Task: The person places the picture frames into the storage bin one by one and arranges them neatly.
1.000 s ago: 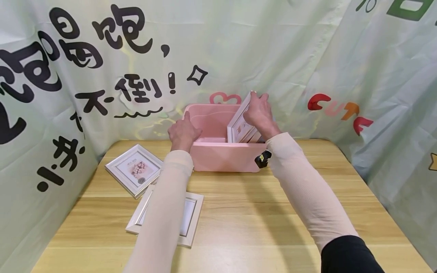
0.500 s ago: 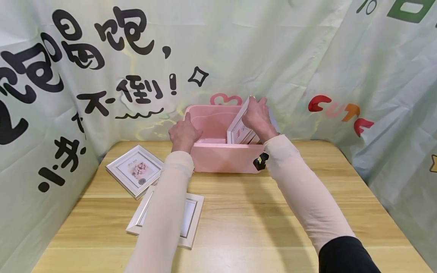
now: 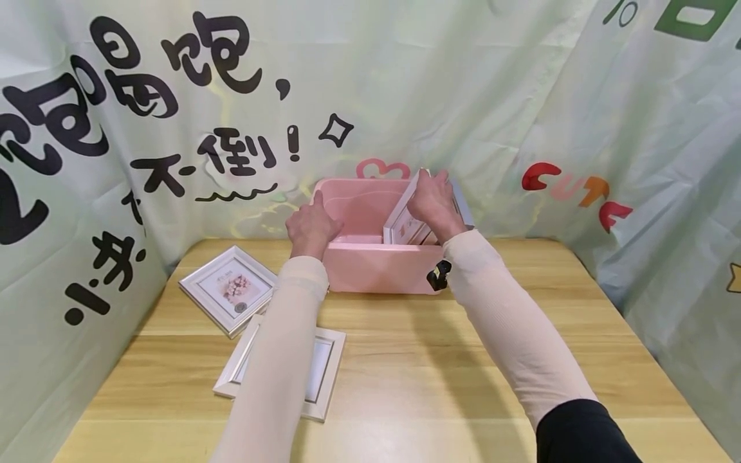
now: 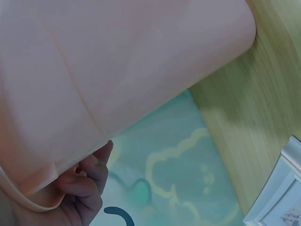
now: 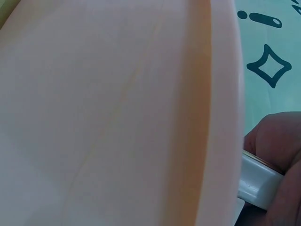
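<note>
My left hand (image 3: 312, 228) grips the left end of a pink plastic bin (image 3: 379, 270); in the left wrist view its fingers (image 4: 89, 181) curl under the rim. My right hand (image 3: 434, 206) holds the top of a white picture frame (image 3: 401, 223), which stands tilted inside the bin's right half. In the right wrist view, fingers and thumb pinch the frame's pale edge (image 5: 258, 181), partly hidden by the bin wall (image 5: 117, 117). Behind that hand, another pale frame edge (image 3: 462, 207) shows at the bin's right end. My hand covers most of the frames there.
On the wooden table (image 3: 405, 373), a silver-white picture frame (image 3: 234, 288) with a flower print lies at the left. Nearer, further white framing (image 3: 327, 373) lies flat under my left forearm, partly hidden. A printed cloth (image 3: 463, 96) hangs behind the bin.
My right hand has moved down and slightly left, lowering the picture frame further into the bin. The pale edge right of the hand has come into sight. My left hand stays put.
</note>
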